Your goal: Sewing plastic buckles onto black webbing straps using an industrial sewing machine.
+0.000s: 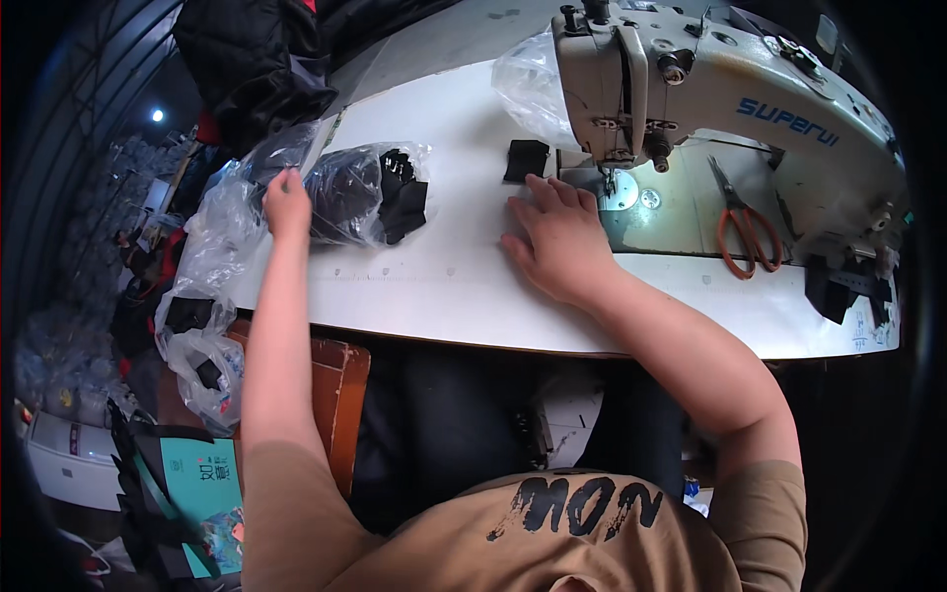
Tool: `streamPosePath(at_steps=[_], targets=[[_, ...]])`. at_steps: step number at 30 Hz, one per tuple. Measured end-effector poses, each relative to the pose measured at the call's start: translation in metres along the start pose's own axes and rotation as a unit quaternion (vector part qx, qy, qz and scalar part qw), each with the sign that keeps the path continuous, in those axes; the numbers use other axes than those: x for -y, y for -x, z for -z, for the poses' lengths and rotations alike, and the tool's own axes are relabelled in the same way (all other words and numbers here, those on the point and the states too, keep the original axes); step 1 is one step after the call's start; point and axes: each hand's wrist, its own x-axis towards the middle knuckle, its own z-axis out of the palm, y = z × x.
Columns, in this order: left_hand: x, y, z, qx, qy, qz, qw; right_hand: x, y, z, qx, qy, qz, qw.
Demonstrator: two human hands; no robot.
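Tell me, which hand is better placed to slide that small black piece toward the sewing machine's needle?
Probably the right hand: its fingertips are at the near edge of the small black piece, beside the sewing machine. The left hand is farther off, at the clear plastic bag.

Head-worn fisheye, upright view, facing down over white tabletop (464,296), close range.
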Motion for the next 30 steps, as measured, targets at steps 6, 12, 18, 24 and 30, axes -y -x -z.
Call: streamPosePath(at_steps=[6, 12, 18, 24, 30], targets=[[0.046, -0.036, -0.021, 0.328, 0.232, 0.433, 0.807, -0.011, 0.003, -0.004, 0.006, 0.0, -0.015, 1.0], [0.016, -0.021, -0.013, 0.278, 0.153, 0.218, 0.923, -0.007, 0.002, -0.003, 0.001, -0.014, -0.006, 1.0], [-0.068, -0.021, 0.021, 0.119, 0.148, 0.107, 0.976, -0.009, 0.004, -0.002, -0.002, -0.007, -0.001, 1.0], [-0.034, -0.056, 0.056, 0.061, 0.104, 0.043, 0.992, 0.004, -0.005, -0.002, 0.005, -0.023, 0.01, 1.0], [-0.073, -0.042, 0.037, 0.117, 0.172, 0.016, 0.978, -0.013, 0.005, 0.001, 0.027, 0.002, -0.012, 1.0]])
